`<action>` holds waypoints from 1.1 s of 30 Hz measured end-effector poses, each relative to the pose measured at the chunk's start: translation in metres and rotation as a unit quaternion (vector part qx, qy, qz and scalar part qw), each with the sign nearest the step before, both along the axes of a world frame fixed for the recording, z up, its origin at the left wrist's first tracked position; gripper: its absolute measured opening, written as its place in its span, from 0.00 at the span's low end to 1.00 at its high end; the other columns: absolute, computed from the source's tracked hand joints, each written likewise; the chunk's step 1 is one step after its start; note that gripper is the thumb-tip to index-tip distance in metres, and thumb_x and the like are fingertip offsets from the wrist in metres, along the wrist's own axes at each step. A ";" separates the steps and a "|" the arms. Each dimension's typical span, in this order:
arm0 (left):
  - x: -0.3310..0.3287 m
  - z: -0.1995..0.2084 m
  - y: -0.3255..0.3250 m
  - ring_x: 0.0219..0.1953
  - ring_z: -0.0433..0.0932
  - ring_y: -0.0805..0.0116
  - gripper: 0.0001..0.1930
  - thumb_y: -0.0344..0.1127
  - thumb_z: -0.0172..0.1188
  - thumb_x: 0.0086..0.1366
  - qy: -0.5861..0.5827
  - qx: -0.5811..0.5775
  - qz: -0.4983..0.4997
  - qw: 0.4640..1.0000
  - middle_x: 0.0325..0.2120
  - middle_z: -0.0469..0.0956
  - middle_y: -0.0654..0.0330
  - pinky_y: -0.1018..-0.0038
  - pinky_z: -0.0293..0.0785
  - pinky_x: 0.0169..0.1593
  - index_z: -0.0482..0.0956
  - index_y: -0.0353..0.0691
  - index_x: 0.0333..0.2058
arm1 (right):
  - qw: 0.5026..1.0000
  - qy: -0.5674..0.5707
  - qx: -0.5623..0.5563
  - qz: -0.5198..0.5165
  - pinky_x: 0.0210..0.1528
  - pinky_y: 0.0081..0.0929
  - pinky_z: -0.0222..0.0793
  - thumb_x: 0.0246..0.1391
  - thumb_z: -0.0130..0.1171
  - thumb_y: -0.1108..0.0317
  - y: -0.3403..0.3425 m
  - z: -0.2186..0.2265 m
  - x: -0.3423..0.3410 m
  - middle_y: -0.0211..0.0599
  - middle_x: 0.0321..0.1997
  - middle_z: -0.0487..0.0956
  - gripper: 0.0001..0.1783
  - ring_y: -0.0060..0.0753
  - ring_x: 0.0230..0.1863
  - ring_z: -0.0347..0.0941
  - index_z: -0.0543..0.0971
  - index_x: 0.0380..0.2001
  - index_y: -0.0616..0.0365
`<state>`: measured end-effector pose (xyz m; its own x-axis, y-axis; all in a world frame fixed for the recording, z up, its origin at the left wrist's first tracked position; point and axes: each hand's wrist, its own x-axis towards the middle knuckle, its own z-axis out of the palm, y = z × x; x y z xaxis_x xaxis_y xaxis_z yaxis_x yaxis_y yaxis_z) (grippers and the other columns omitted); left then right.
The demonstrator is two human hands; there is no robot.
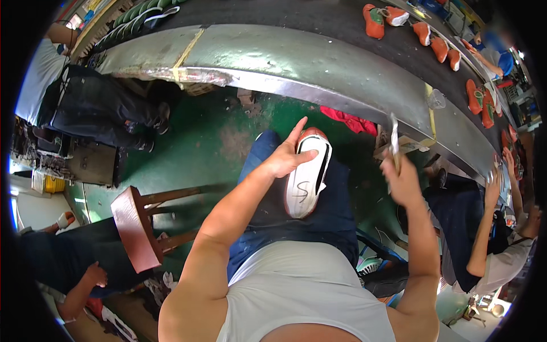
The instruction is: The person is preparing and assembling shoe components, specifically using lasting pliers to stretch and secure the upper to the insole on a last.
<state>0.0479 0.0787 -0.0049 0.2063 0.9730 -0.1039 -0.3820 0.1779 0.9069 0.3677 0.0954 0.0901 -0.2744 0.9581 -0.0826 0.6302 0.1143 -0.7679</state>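
Observation:
A shoe (pixel 305 181) with an orange-red toe rests lengthwise over my lap, its flat white face turned up. A dark drawn curve marks the lower part of that face, and a black gap runs down its right side. My left hand (pixel 282 158) grips the shoe near the toe, thumb across the white face and the forefinger stretched out beyond the left edge. Off to the right, raised and apart from the shoe, my right hand (pixel 403 183) is closed round a slim metal hand tool (pixel 394 135). Motion blurs the hand and tool, so the tool's exact kind is unclear.
A long metal-edged bench (pixel 319 54) curves across in front, with a dark belt bearing several orange shoes (pixel 374 21). A wooden stool (pixel 137 231) stands at left. Red cloth (pixel 350 119) lies under the bench. Other people work at left and right, one person's hand (pixel 493 188) close to the bench.

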 end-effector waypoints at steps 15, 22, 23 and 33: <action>-0.035 -0.012 -0.019 0.54 0.73 0.67 0.29 0.47 0.58 0.72 0.142 0.024 0.044 0.989 0.53 0.75 0.57 0.70 0.70 0.59 0.60 0.43 0.66 | 0.898 0.300 -0.289 0.141 0.36 0.24 0.72 0.67 0.53 0.65 -0.047 -0.065 -0.106 0.29 0.31 0.76 0.11 0.22 0.33 0.74 0.75 0.44 0.62; -0.037 -0.026 -0.010 0.55 0.74 0.69 0.26 0.38 0.59 0.71 0.044 -0.019 0.030 0.998 0.52 0.76 0.58 0.70 0.71 0.59 0.65 0.42 0.65 | 0.977 0.140 -0.111 0.113 0.32 0.27 0.74 0.65 0.54 0.66 -0.052 -0.118 -0.108 0.35 0.29 0.80 0.12 0.26 0.26 0.77 0.75 0.44 0.64; -0.036 -0.027 -0.008 0.55 0.74 0.69 0.26 0.38 0.59 0.71 0.043 -0.020 0.031 0.998 0.52 0.76 0.58 0.70 0.71 0.59 0.65 0.42 0.65 | 0.977 0.138 -0.112 0.114 0.32 0.27 0.74 0.65 0.54 0.66 -0.055 -0.123 -0.111 0.35 0.29 0.80 0.12 0.26 0.26 0.77 0.75 0.44 0.64; -0.017 -0.017 0.001 0.50 0.76 0.71 0.27 0.39 0.64 0.68 0.032 -0.087 0.036 0.995 0.49 0.78 0.57 0.72 0.75 0.54 0.68 0.39 0.62 | 0.988 0.005 -0.090 0.122 0.48 0.40 0.72 0.61 0.53 0.72 -0.063 -0.084 -0.091 0.48 0.36 0.79 0.11 0.49 0.42 0.78 0.74 0.45 0.66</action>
<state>0.0310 0.0800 -0.0223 0.1247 0.9511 -0.2825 -0.3426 0.3085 0.8874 0.2763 0.0319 0.0064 -0.4974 0.8329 -0.2427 0.5934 0.1226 -0.7955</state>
